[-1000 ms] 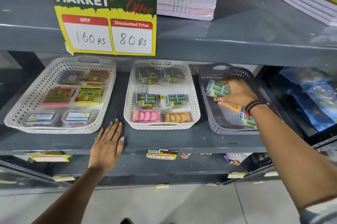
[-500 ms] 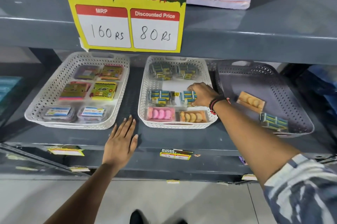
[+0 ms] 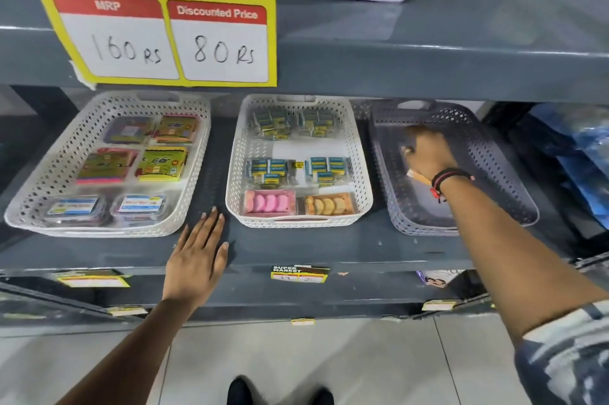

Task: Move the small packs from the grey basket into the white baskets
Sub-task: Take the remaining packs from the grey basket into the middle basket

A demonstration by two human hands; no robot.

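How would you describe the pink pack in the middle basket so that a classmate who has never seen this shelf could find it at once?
Find the grey shelf under the yellow price sign and take the middle white basket. The pink pack lies in its front row, at the left corner. It alone shows pink pieces: its neighbour holds orange ones, and the packs behind are blue and yellow.
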